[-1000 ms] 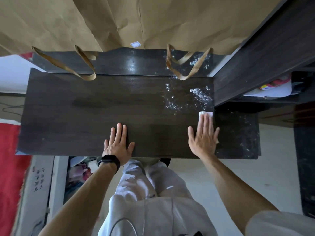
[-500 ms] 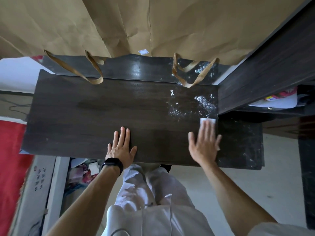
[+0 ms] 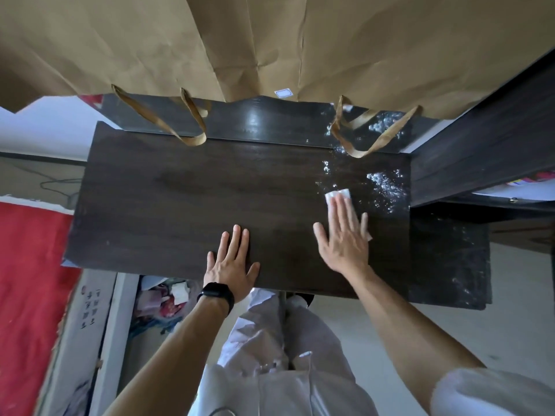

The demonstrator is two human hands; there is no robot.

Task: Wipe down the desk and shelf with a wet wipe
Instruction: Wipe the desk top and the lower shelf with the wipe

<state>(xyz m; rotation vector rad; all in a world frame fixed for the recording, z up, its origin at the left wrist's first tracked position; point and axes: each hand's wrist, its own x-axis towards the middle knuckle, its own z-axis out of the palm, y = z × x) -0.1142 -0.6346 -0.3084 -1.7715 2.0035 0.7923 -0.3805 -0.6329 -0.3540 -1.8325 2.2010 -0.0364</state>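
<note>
Crumpled brown paper bags (image 3: 270, 40) fill the whole top of the frame, and their flat paper handles (image 3: 192, 139) hang down onto the far edge of the surface below. A dark wooden table (image 3: 180, 205) spans the centre of the frame, its top bare on the left and middle. At the upper right, a dark shelf (image 3: 480, 151) panel runs diagonally up to the corner and meets the table's right end. Below it, at the right of the frame, lies a lower dark board (image 3: 447, 259) speckled with pale marks. A red cloth (image 3: 30, 265) takes up the lower left edge.

The person's white clothing shows at the bottom centre, with both bare forearms reaching up from it. The left hand (image 3: 231, 265) lies flat on the near edge of the table, just below centre, fingers straight and together, grasping nothing; a black watch (image 3: 216, 294) sits on its wrist. The right hand (image 3: 345, 238), right of centre, is spread flat, pressing a white wet wipe (image 3: 338, 195) against the table. The wipe pokes out beyond the fingertips. A patch of white flecks (image 3: 387, 187) glistens on the tabletop just right of the wipe, near the shelf.
</note>
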